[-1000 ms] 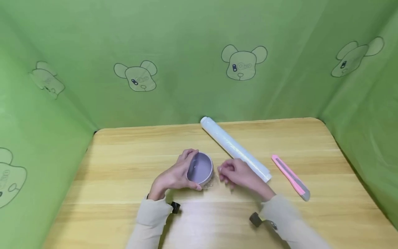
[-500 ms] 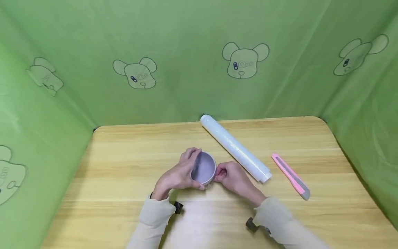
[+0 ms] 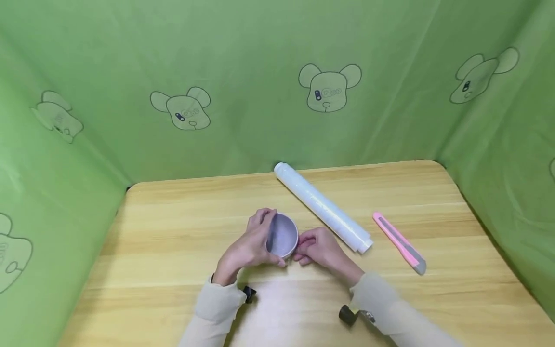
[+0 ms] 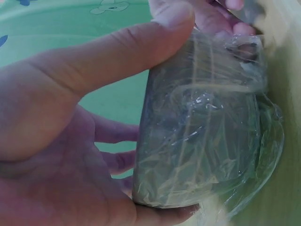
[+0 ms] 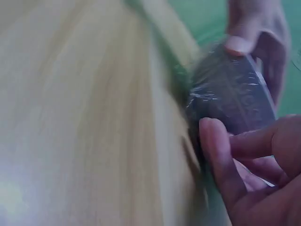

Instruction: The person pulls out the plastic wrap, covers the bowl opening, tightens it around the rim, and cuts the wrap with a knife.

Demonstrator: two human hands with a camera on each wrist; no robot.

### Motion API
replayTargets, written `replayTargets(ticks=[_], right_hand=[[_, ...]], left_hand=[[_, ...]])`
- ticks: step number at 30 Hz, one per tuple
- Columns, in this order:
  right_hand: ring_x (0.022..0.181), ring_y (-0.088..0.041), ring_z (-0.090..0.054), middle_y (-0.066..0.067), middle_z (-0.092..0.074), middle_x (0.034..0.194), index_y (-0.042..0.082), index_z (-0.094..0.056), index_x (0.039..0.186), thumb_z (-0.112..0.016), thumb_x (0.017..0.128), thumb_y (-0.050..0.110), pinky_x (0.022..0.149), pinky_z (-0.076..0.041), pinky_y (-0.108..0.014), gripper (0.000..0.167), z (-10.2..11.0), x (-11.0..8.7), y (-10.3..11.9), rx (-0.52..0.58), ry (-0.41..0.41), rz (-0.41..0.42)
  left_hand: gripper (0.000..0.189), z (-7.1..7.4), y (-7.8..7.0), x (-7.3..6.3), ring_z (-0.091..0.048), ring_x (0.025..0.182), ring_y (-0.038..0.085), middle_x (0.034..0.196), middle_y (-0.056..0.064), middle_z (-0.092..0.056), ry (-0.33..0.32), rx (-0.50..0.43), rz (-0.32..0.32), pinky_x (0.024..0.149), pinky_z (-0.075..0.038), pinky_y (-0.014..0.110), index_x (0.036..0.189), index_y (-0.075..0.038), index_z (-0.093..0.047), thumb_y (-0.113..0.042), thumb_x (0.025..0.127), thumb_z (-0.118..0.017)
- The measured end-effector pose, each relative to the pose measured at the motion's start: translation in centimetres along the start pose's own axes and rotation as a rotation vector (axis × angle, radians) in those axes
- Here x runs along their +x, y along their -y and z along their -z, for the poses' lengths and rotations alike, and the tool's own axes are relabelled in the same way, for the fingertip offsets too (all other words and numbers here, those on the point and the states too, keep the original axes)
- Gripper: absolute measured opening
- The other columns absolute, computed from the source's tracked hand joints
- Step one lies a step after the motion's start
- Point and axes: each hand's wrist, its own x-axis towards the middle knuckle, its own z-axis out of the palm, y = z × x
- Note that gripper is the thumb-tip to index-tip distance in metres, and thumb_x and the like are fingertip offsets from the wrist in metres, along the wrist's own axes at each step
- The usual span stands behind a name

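Observation:
A small greyish-purple bowl (image 3: 286, 233) is tilted in my left hand (image 3: 251, 246), its mouth facing up in the head view. Thumb and fingers of that hand grip it on opposite sides. Crinkled clear cling film (image 4: 207, 127) wraps the bowl's outside, and a loose fold of it hangs near the base in the left wrist view. My right hand (image 3: 318, 248) is at the bowl's right side, fingers curled, pinching the film there. In the right wrist view its thumb (image 5: 216, 141) lies against the wrapped side; the pinched bit is mostly hidden.
A white roll of cling film (image 3: 323, 207) lies diagonally behind my right hand. Further right is a pink and grey utility knife (image 3: 400, 243). Both lie on the wooden table (image 3: 173, 221), which green printed curtains (image 3: 260, 135) surround at back and sides.
My right hand has come in from the right to the bowl's side, and its fingers now work close against it. My left hand keeps its grip on the bowl. The head view has shifted slightly.

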Motion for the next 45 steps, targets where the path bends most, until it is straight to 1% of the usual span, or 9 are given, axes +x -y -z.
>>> replayTargets(ticks=[3,7,11,14,18,23,26,32,45], right_hand=[[0.09,-0.034,-0.076,-0.031,-0.072,0.099,-0.023,-0.057,0.123,-0.063,0.089,-0.014,0.08,-0.063,-0.039,0.036,0.8,-0.4,0.1,0.268,0.112,-0.095],[0.123,-0.046,-0.06,-0.041,-0.055,0.131,-0.022,-0.027,0.148,-0.05,0.097,-0.01,0.103,-0.051,-0.05,0.057,1.4,-1.0,0.5,0.569,0.279,-0.187],[0.138,-0.055,-0.038,-0.047,-0.029,0.149,-0.017,-0.004,0.155,-0.037,0.099,-0.01,0.114,-0.04,-0.054,0.065,1.4,-1.2,0.8,0.801,0.305,-0.266],[0.142,-0.055,-0.031,-0.047,-0.019,0.154,-0.016,-0.002,0.155,-0.035,0.098,-0.011,0.117,-0.037,-0.052,0.067,1.2,-1.2,1.0,0.855,0.303,-0.273],[0.136,-0.049,-0.046,-0.044,-0.034,0.148,-0.019,-0.01,0.154,-0.043,0.099,-0.009,0.113,-0.043,-0.048,0.064,1.4,-1.3,1.4,0.663,0.292,-0.214],[0.116,-0.038,-0.065,-0.028,-0.062,0.13,-0.011,-0.041,0.148,-0.065,0.092,-0.006,0.098,-0.057,-0.041,0.061,2.2,-1.4,1.6,0.036,0.093,0.017],[0.125,-0.039,-0.06,-0.024,-0.056,0.142,-0.005,-0.046,0.148,-0.077,0.082,-0.009,0.1,-0.055,-0.041,0.073,2.4,-0.9,1.3,-0.169,0.012,0.147],[0.132,-0.045,-0.052,-0.031,-0.043,0.151,-0.009,-0.036,0.151,-0.085,0.073,-0.011,0.106,-0.049,-0.035,0.092,1.6,0.5,-0.1,-0.116,0.074,0.281],[0.12,-0.038,-0.064,-0.027,-0.061,0.132,-0.007,-0.052,0.14,-0.096,0.062,0.0,0.098,-0.054,-0.027,0.089,0.6,1.3,-0.7,-0.155,-0.065,0.273]], left_hand=[[0.123,0.0,-0.2,0.1,-0.028,0.143,0.042,0.159,0.026,-0.024,-0.02,0.013,0.019,0.114,-0.039,0.056,0.158,0.002,-0.026,-0.017,0.062,-0.1],[0.125,0.2,-0.4,0.2,-0.028,0.144,0.041,0.16,0.025,-0.024,-0.033,0.016,0.052,0.114,-0.039,0.056,0.158,0.002,-0.026,-0.017,0.061,-0.101],[0.126,0.1,-0.4,0.2,-0.029,0.143,0.041,0.16,0.024,-0.024,-0.032,0.004,0.065,0.113,-0.041,0.057,0.159,0.002,-0.026,-0.017,0.06,-0.101],[0.127,0.0,-0.3,0.3,-0.029,0.144,0.04,0.161,0.024,-0.024,-0.039,-0.002,0.077,0.113,-0.04,0.057,0.159,0.001,-0.025,-0.018,0.059,-0.101],[0.128,-0.4,-0.5,0.5,-0.028,0.144,0.039,0.161,0.022,-0.024,-0.054,-0.004,0.105,0.114,-0.04,0.056,0.16,0.0,-0.025,-0.019,0.059,-0.102],[0.128,-0.9,-0.6,0.6,-0.029,0.144,0.04,0.163,0.021,-0.02,-0.058,-0.006,0.116,0.113,-0.041,0.055,0.159,0.0,-0.026,-0.018,0.059,-0.102],[0.129,-1.1,-0.7,0.7,-0.033,0.142,0.041,0.163,0.021,-0.018,-0.069,-0.024,0.115,0.113,-0.042,0.053,0.16,0.0,-0.027,-0.017,0.057,-0.103],[0.136,-1.2,-0.2,1.1,-0.04,0.139,0.039,0.159,0.021,-0.025,-0.071,-0.068,0.068,0.114,-0.041,0.051,0.161,0.0,-0.021,-0.019,0.055,-0.104],[0.136,-0.1,4.7,0.3,-0.04,0.14,0.045,0.157,0.025,-0.037,-0.018,-0.333,-0.043,0.118,-0.03,0.06,0.161,0.0,-0.017,0.0,0.054,-0.099]])
